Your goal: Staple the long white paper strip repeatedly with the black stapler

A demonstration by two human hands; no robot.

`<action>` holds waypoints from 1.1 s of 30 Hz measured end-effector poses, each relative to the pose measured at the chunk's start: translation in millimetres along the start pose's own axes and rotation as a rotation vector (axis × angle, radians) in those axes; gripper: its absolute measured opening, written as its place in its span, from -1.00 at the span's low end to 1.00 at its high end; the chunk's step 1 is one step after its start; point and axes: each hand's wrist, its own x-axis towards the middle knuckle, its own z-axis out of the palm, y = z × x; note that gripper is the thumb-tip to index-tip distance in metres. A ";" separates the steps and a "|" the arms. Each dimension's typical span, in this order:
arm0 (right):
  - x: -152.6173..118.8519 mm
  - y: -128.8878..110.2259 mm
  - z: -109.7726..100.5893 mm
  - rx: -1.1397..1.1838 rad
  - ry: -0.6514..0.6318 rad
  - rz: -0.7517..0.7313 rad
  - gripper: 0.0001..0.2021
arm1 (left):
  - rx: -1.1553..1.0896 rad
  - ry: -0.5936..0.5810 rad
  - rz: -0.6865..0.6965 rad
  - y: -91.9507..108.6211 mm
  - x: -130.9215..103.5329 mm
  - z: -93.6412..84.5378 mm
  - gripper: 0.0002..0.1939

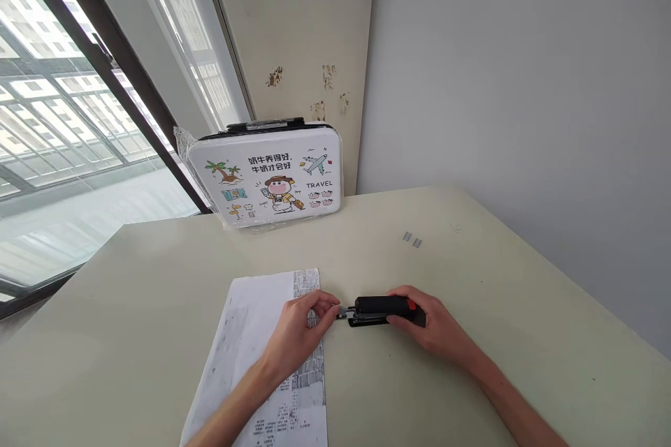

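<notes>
A black stapler (381, 305) with a red spot near its rear lies on the table, its front pointing left. My right hand (427, 318) grips its rear half, thumb on the near side and fingers on the far side. From the front of the stapler a narrow metal part sticks out. There my left hand (309, 321) pinches a small grey strip of staples (342, 311) between thumb and fingers; the fingertips partly hide it. Under my left hand and forearm lies a stack of printed paper (256, 300). Two more staple strips (412, 239) rest farther back on the table.
A white hard case (235, 174) with cartoon travel pictures, partly wrapped in clear plastic, stands at the back of the pale table (524, 335). A window (63, 98) with a dark frame is on the left, and a grey wall (514, 84) rises on the right.
</notes>
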 end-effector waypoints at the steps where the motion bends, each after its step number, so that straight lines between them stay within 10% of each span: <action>1: 0.1 0.6 0.1 -0.001 0.002 -0.003 -0.70 | 0.000 0.002 -0.002 -0.1 -0.7 0.6 -0.74; 33: 0.8 3.2 0.0 0.002 -0.021 -0.004 -0.70 | 0.213 0.034 0.173 -7.5 2.1 7.1 -0.73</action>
